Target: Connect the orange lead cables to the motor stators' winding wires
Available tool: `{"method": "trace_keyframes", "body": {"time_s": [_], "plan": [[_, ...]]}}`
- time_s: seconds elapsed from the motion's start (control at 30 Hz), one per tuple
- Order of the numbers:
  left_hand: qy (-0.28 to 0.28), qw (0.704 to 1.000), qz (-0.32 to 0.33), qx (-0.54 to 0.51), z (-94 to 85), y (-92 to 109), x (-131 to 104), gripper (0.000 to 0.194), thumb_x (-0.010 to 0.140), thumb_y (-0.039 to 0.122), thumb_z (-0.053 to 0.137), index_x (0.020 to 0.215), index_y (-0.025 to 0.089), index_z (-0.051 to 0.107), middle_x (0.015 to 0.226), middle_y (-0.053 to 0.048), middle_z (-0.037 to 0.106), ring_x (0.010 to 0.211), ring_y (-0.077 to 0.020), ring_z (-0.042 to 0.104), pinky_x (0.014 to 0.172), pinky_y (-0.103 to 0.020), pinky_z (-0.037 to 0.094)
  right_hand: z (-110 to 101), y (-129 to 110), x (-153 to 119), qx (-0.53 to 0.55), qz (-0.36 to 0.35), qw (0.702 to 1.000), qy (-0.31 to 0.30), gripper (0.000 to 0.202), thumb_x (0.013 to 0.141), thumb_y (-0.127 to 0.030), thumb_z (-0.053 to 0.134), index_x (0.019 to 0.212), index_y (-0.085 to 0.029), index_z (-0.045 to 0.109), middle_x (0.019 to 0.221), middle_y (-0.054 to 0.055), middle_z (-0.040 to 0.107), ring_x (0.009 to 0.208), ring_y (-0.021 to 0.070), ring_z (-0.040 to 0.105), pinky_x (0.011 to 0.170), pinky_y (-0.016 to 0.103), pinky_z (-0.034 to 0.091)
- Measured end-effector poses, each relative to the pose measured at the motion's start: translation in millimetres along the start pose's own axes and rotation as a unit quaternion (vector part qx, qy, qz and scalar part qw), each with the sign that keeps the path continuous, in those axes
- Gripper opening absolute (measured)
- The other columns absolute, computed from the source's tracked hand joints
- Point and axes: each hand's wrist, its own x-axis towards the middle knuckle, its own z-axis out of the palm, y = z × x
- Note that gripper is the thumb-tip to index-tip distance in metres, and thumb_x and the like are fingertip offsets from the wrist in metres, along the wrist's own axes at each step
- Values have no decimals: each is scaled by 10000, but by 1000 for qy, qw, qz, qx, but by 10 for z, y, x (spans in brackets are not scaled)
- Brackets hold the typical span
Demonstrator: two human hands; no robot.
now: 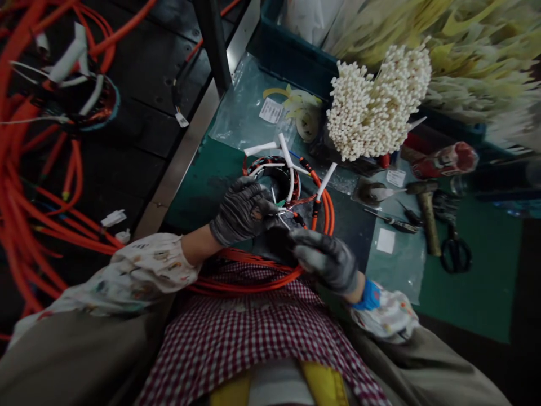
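Note:
A ring-shaped motor stator (298, 183) with copper windings lies in front of me, several white sleeves (286, 149) standing out from it. Thick orange cables (327, 211) curve from its right side down across my lap. My left hand (243, 211), in a grey glove, rests over the stator's near left edge, thumb and fingers pinched on thin wires (279, 210). Close to the loose wire ends, my right hand (325, 256), also gloved, has curled fingers. Its fingertips are dark and smeared, so whatever they hold is hidden.
To the right lie a hammer (430, 220), black scissors (455, 251) and a screwdriver (391, 221). A bundle of white-tipped sticks (376, 107) stands at the back beside a dark green bin (291, 53). Another wound stator (99, 104) and orange cables (25, 208) are on the left.

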Motion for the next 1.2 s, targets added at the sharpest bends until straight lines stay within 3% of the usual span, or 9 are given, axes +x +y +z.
{"method": "trace_keyframes", "body": {"time_s": [0.1,0.17,0.3,0.4,0.5,0.63,0.9,1.07,1.2], "plan": [[68,997,36,-1,58,-51,-39,183,1065,415,627,1076,280,750,1215,-37,845,1235,-247,779,1191,-489,579,60,47,333,-172,-90,979,70,233,1025,-518,794,1090,-304,860,891,43,811,766,241,762,719,389,654],[93,995,41,-17,85,-77,-57,203,1048,439,644,1116,286,759,1259,-47,843,1247,-258,774,1201,-501,567,25,20,569,-238,-98,961,102,294,1059,-548,756,1171,-297,860,978,70,838,846,257,782,751,383,638],[37,999,-12,-25,88,-87,-47,222,1052,466,612,1024,316,774,1238,-45,852,1203,-270,783,1200,-540,562,-45,-101,970,-312,-99,945,2,391,1107,-577,681,1141,-226,852,898,92,840,814,246,762,742,347,575],[19,999,-19,-47,81,-81,-23,198,1017,469,658,1004,314,781,1200,-62,853,1196,-292,784,1186,-563,573,-29,-158,1128,-253,-111,961,-30,403,1107,-568,658,996,-218,824,808,56,803,733,200,700,731,331,569],[21,998,-11,-57,74,-81,-14,170,1018,441,672,1021,317,789,1193,-52,851,1207,-291,782,1192,-556,570,-56,-192,1146,-92,-99,991,0,409,1117,-577,627,1014,-234,826,918,39,834,822,199,740,802,351,634],[33,998,5,-53,60,-94,-19,210,1051,447,643,994,309,792,1239,-47,855,1199,-276,789,1196,-518,566,-196,-215,1098,5,-54,995,-81,367,1048,-587,754,1082,-235,853,1025,40,862,938,220,797,860,374,683],[18,998,4,-63,70,-117,2,323,1085,533,615,964,293,795,1193,-42,861,1156,-265,795,1192,-514,558,-221,-114,1093,-21,-81,995,-47,218,991,-415,817,1053,-209,843,1015,60,873,901,222,809,855,383,698],[105,992,49,-56,67,-111,24,266,1069,491,640,996,272,772,1130,-64,860,1068,-264,803,1101,-474,585,-209,61,963,-105,-182,972,-102,235,1033,-460,755,1016,-251,860,1017,61,865,903,218,798,853,365,682],[81,994,47,-64,60,-106,23,243,1057,465,630,1011,267,764,1130,-65,856,1090,-274,803,1123,-480,559,-126,205,735,-197,-187,962,-14,182,1069,-424,756,1123,-270,837,1033,55,848,880,221,781,787,357,670]]}}
